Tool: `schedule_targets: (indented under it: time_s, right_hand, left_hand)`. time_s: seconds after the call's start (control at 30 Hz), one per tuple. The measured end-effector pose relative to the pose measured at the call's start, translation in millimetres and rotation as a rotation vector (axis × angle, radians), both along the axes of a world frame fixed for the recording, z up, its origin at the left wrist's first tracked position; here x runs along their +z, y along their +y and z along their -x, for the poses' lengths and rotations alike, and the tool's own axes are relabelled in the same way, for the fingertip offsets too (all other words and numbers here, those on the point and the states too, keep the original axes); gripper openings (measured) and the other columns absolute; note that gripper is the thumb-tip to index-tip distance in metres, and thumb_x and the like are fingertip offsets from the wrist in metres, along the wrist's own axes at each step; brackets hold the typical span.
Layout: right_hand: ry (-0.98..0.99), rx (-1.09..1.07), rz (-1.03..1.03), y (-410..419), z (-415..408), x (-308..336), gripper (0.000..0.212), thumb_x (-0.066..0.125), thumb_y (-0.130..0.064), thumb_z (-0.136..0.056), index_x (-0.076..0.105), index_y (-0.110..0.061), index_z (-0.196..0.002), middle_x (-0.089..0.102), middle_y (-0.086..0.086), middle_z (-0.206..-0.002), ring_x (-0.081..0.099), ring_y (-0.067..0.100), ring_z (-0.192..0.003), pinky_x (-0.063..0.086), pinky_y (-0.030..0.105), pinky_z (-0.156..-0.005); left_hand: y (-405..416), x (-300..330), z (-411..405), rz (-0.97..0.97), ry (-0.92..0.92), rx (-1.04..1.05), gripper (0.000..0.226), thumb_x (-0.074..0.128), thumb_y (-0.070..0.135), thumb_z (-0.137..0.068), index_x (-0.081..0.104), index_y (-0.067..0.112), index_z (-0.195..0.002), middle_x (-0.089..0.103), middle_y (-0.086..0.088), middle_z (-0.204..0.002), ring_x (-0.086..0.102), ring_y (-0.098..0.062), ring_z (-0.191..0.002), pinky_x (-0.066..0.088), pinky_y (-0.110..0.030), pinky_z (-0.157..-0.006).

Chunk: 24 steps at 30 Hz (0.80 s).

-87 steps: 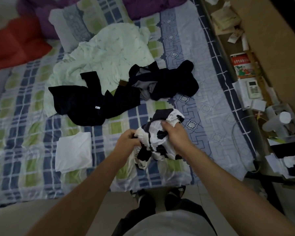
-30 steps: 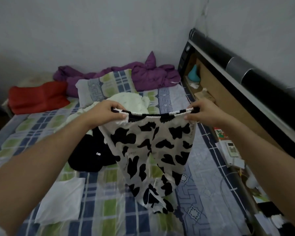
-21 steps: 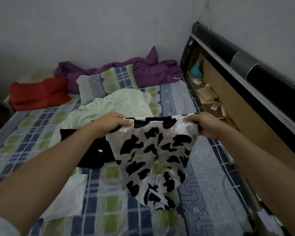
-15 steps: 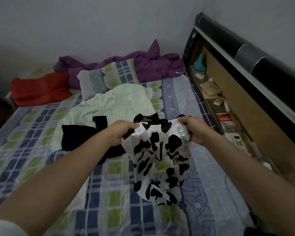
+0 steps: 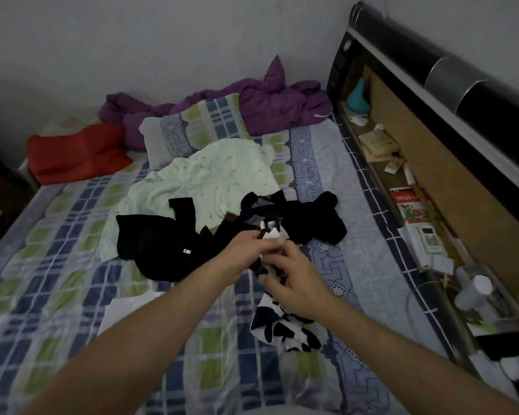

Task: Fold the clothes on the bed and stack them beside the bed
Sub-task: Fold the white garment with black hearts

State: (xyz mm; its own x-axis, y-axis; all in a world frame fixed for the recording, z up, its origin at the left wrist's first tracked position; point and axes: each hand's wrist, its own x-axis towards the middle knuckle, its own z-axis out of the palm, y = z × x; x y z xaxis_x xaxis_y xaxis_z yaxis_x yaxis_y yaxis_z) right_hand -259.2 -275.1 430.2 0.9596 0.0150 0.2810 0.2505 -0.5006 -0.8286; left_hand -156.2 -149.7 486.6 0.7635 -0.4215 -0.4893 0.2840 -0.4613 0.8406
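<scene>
Left hand and right hand both grip the bunched cow-print shorts above the bed.

Dim, greyish light; a bare pale wall runs across from ten to one o'clock; the bed in checked blue-green sheet fills the middle; at two to four o'clock a black headboard stands over a brown cluttered shelf.

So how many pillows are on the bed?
2: a red pillow at the far left corner, a checked pillow beside it, against the purple blanket. More may be hidden.
</scene>
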Motion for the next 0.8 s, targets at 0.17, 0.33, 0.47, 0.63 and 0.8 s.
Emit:
schedule_targets:
  time_s: [0.17,0.33,0.47,0.63,0.8]
  right_hand:
    - [0.077,-0.272,-0.291,-26,-8,-2,0.013,0.072,-0.023,-0.083,0.07,-0.032,-0.093,0.064,-0.003,-0.104,0.063,0.009,-0.093,0.056,0.046,-0.087]
    - [0.357,0.006,-0.337,-57,-30,7,0.078,0.087,-0.018,-0.066,0.058,-0.036,-0.136,0.061,-0.006,-0.133,0.058,0.01,-0.123,0.046,0.026,-0.1]
    - [0.347,0.111,-0.37,-53,-40,15,0.018,0.085,-0.022,-0.071,0.076,-0.025,-0.087,0.07,-0.009,-0.081,0.065,0.008,-0.08,0.051,0.032,-0.079]
    - [0.267,0.064,-0.376,-41,-48,23,0.026,0.079,-0.016,-0.088,0.076,-0.041,-0.095,0.075,-0.014,-0.089,0.068,0.001,-0.088,0.051,0.023,-0.082]
    - [0.224,0.021,-0.39,-45,-59,40,0.015,0.076,-0.021,-0.09,0.077,-0.029,-0.103,0.076,-0.007,-0.092,0.069,0.007,-0.088,0.053,0.025,-0.084]
  left_hand:
    - [18,10,-3,-0.081,-0.231,-0.237,0.013,0.074,0.01,-0.09,0.07,0.004,-0.1,0.071,-0.012,-0.095,0.065,-0.021,-0.087,0.052,-0.04,-0.086]
    - [33,34,-3,-0.201,-0.389,-0.583,0.014,0.077,0.024,-0.087,0.07,0.032,-0.097,0.072,0.007,-0.095,0.07,-0.012,-0.089,0.056,-0.035,-0.083]
    - [43,42,-10,-0.357,-0.511,-0.596,0.019,0.075,0.025,-0.087,0.064,0.04,-0.092,0.066,0.01,-0.086,0.065,-0.01,-0.079,0.053,-0.034,-0.071]
    - [40,29,-11,-0.577,-0.78,-0.499,0.013,0.054,0.018,-0.09,0.052,0.026,-0.1,0.058,0.002,-0.082,0.06,-0.024,-0.079,0.04,-0.035,-0.058]
    - [20,27,-8,-0.54,-0.861,-0.29,0.016,0.036,0.033,-0.09,0.045,0.021,-0.087,0.057,-0.003,-0.081,0.056,-0.03,-0.078,0.033,-0.036,-0.062]
